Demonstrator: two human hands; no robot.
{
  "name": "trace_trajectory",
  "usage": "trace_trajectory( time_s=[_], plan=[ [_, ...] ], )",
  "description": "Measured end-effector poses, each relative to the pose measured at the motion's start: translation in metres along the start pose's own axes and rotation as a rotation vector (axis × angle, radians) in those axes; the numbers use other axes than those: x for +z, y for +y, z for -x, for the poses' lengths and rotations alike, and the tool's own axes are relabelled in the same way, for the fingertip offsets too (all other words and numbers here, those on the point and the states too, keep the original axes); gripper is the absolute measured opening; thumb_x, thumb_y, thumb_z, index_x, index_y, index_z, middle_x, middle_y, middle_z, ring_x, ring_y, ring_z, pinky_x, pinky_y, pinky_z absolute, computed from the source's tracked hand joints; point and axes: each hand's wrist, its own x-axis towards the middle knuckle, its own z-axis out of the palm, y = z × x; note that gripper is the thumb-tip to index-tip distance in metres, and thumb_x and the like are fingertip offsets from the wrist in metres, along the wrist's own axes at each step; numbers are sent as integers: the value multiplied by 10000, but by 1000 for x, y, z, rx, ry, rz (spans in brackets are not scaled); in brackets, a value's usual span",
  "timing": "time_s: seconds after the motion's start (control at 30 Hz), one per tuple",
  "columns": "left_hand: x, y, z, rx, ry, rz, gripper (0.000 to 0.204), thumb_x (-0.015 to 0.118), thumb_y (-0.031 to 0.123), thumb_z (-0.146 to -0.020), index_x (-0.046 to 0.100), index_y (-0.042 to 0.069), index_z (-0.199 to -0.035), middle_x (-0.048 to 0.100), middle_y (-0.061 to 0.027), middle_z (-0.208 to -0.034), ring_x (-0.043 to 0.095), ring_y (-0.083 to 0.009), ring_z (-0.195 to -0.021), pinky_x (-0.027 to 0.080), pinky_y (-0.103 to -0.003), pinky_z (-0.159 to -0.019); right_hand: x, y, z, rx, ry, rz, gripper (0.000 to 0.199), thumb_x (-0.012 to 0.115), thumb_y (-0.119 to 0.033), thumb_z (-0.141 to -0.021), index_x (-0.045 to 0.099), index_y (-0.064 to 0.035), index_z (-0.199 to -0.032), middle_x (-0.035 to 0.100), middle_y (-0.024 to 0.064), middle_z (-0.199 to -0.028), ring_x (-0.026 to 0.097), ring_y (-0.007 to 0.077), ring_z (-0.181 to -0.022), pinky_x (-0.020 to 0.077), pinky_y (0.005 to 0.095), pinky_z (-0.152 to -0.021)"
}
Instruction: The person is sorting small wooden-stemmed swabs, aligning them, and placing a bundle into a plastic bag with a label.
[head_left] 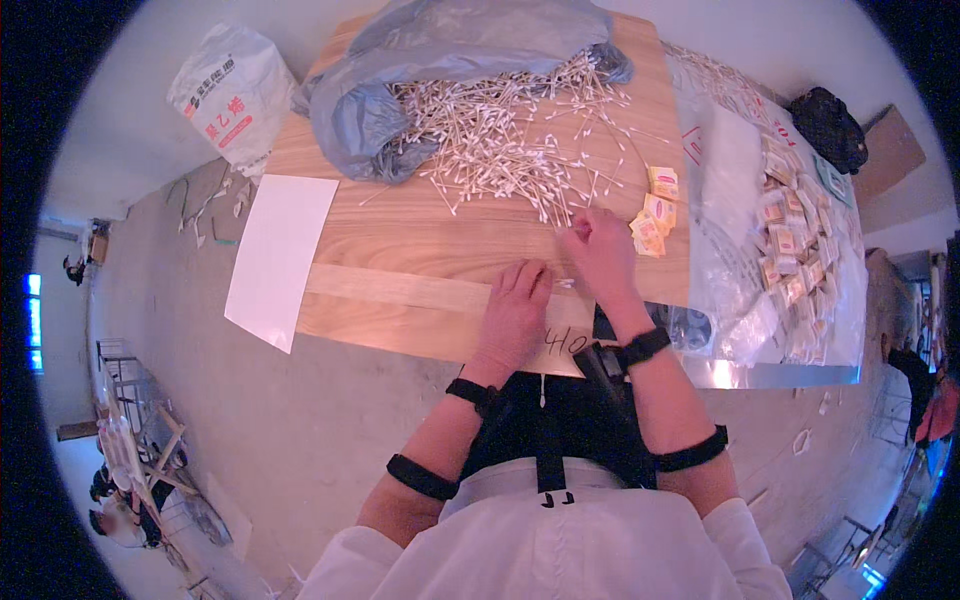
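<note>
A large loose pile of cotton swabs (490, 140) with white tips and pale sticks spreads over the wooden table, spilling from a grey-blue plastic bag (450, 45). My right hand (603, 255) is at the pile's near edge, fingers curled in a pinch on swabs there. Closer to the table's front edge, my left hand (515, 310) rests with its fingers bent together. White swab tips (567, 283) stick out beside its fingertips; most of what it holds is hidden under the fingers. Small yellow-and-white packets (655, 212) lie right of my right hand.
A white sheet (283, 250) lies at the table's left edge. A white printed sack (235, 95) stands behind it. To the right, many small boxes (795, 255) lie on plastic sheeting. A dark flat object (690, 327) sits by my right wrist. A black bag (828, 128) is farther right.
</note>
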Motion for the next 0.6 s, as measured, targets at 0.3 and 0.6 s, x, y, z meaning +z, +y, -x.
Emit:
trace_trajectory(
  time_s=[0.3, 0.6],
  plan=[
    [-10, 6, -9, -9, 39, 38, 354, 584, 55, -723, 593, 9, -1074, 538, -116, -1131, 506, -311, -1112, 404, -428, -954, 19, 33, -36, 159, 90, 23, 211, 684, -180, -694, 595, 8, -655, 606, 129, -634, 593, 284, -588, 447, 419, -539],
    [0, -3, -2, -25, 79, 18, 329, 581, 52, -722, 604, 11, -1047, 550, -124, -1135, 503, -314, -1116, 399, -424, -968, -11, 47, 9, -46, -293, -37, 202, 664, -167, -683, 634, 29, -722, 592, 161, -643, 585, 283, -638, 460, 374, -609]
  ],
)
